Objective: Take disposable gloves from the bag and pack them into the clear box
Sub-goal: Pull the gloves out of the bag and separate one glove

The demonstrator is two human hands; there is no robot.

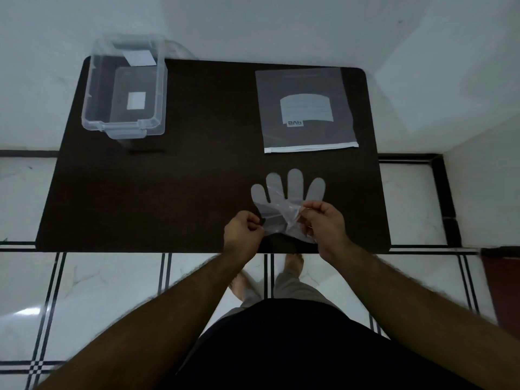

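A thin translucent disposable glove [287, 192] lies near the table's front edge, fingers spread and pointing away from me. My left hand [242, 230] pinches the cuff at its left side. My right hand [323, 223] pinches a crumpled fold of the cuff at its right side. The flat zip bag [306, 108] with a white label lies at the far right of the table, its zip strip toward me. The clear box [123, 88] stands open at the far left corner, with only white stickers visible inside.
The dark brown table [168, 192] stands against a white wall. White tiled floor with black lines surrounds it. My bare feet stand under the front edge. A reddish-brown object [503, 282] sits at the right edge of the view.
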